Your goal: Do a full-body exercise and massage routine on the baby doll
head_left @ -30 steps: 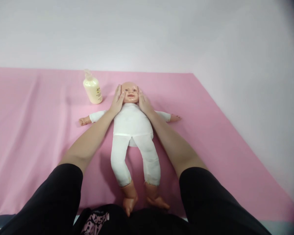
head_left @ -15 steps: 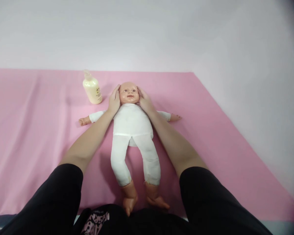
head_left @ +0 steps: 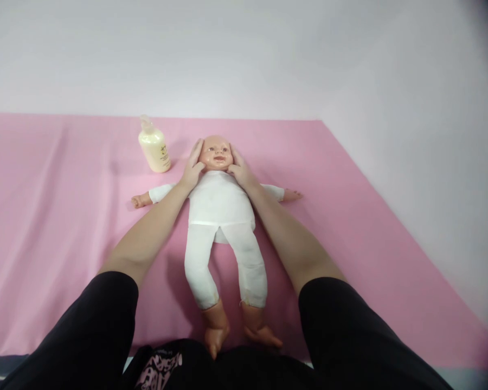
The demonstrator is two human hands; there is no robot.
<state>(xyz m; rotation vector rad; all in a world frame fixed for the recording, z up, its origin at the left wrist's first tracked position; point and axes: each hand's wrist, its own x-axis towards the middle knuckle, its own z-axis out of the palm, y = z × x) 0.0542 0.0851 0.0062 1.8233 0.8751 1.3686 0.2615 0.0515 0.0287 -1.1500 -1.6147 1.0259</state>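
Observation:
A baby doll (head_left: 222, 200) in a white top and white trousers lies on its back, head away from me and bare feet towards me. My left hand (head_left: 193, 167) presses against the left side of its head, fingers stretched upward and thumb near the jaw. On the other side my right hand (head_left: 241, 167) cups the head the same way, thumb by the jaw. Between them the head is held, its face turned up. The doll's arms reach out sideways past my forearms, which partly cover the sleeves.
A pump bottle (head_left: 156, 153) of pale yellow liquid stands to the left of the doll's head. Everything rests on a pink cloth (head_left: 350, 244), wrinkled at the left. Behind and to the right is a white wall (head_left: 244, 59).
The doll's head has tilted slightly to the right between my hands. Both thumbs have come into view beside the jaw. The body and the bottle look nearly unmoved.

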